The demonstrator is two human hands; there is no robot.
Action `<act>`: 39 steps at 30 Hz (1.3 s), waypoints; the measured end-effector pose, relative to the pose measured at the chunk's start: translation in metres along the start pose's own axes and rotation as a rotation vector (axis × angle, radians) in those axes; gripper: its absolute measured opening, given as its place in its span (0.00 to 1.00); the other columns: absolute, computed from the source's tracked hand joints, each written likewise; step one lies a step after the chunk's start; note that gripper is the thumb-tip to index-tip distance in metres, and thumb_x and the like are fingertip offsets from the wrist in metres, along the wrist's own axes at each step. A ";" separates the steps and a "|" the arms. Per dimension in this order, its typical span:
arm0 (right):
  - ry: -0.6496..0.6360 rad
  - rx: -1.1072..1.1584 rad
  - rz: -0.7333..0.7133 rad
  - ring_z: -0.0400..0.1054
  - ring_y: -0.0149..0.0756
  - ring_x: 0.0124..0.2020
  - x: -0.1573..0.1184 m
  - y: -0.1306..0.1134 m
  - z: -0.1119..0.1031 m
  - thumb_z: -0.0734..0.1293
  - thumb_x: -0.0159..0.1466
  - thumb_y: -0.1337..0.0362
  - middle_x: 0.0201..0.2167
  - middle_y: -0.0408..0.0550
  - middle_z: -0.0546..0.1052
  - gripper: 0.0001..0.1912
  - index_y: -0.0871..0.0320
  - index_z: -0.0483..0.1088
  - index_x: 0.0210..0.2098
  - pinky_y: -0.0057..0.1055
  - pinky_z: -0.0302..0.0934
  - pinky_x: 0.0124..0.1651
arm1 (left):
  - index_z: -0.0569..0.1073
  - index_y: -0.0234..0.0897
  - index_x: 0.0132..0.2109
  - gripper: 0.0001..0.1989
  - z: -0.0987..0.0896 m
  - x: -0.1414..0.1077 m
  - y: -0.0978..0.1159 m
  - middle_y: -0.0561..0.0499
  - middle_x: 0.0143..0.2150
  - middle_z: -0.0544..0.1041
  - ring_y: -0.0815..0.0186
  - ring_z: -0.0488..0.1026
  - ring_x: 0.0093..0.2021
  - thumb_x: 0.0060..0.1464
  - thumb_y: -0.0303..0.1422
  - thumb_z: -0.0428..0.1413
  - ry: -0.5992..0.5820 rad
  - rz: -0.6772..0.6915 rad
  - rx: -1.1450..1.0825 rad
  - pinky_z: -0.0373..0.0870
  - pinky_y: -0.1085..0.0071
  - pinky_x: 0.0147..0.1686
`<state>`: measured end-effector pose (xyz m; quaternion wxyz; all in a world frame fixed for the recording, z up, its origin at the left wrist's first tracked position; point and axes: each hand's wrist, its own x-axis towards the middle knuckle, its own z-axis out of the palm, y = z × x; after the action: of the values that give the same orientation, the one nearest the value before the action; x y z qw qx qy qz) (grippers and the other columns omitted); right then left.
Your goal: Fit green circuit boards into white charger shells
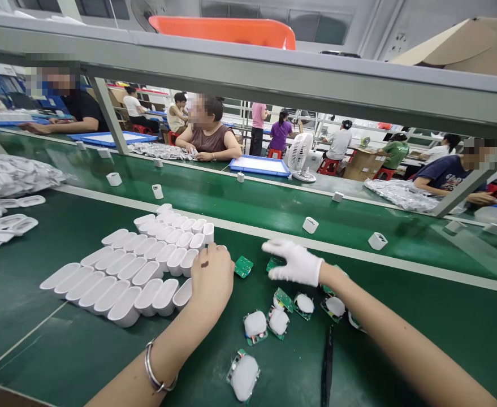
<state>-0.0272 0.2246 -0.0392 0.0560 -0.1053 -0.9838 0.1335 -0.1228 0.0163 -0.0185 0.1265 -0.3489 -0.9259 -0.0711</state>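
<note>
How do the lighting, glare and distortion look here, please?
In the head view, light is bright and fairly even; the green conveyor shows a soft sheen; white cups keep distinct edges; the right forearm looks stretched toward the lower right corner.

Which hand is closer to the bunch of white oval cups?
The left hand. It is right at the edge of the white oval cups. The gloved right hand is farther off to their right, by a green circuit board.
</note>
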 end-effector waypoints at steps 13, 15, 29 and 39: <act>0.034 0.173 0.197 0.62 0.42 0.58 -0.040 0.061 -0.011 0.61 0.61 0.62 0.57 0.50 0.68 0.26 0.56 0.63 0.59 0.40 0.57 0.59 | 0.66 0.38 0.40 0.09 0.032 -0.021 0.040 0.49 0.40 0.72 0.58 0.72 0.38 0.53 0.36 0.56 -0.251 0.174 -0.560 0.66 0.64 0.36; -0.008 0.197 0.168 0.68 0.37 0.51 -0.040 0.054 -0.009 0.64 0.58 0.62 0.52 0.47 0.73 0.28 0.55 0.63 0.59 0.34 0.62 0.54 | 0.66 0.38 0.40 0.09 0.037 -0.020 0.039 0.49 0.42 0.71 0.59 0.72 0.39 0.51 0.31 0.56 -0.228 0.194 -0.633 0.66 0.65 0.37; -0.116 0.170 0.226 0.66 0.43 0.52 -0.057 0.042 -0.021 0.67 0.46 0.73 0.51 0.43 0.74 0.34 0.48 0.70 0.52 0.38 0.59 0.56 | 0.64 0.32 0.56 0.26 0.058 -0.017 0.040 0.48 0.36 0.74 0.66 0.70 0.29 0.49 0.24 0.55 -0.276 0.108 -0.951 0.70 0.67 0.34; 0.299 0.621 0.106 0.72 0.33 0.33 -0.060 -0.010 -0.014 0.72 0.49 0.64 0.35 0.45 0.76 0.21 0.56 0.66 0.42 0.33 0.70 0.39 | 0.68 0.47 0.57 0.27 0.040 -0.016 0.036 0.50 0.48 0.72 0.60 0.66 0.46 0.50 0.24 0.57 -0.017 0.211 -0.936 0.67 0.65 0.41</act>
<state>0.0313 0.2057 -0.0278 0.2219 -0.1525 -0.8704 0.4122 -0.0940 0.0420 -0.0597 -0.0452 -0.4610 -0.7550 -0.4641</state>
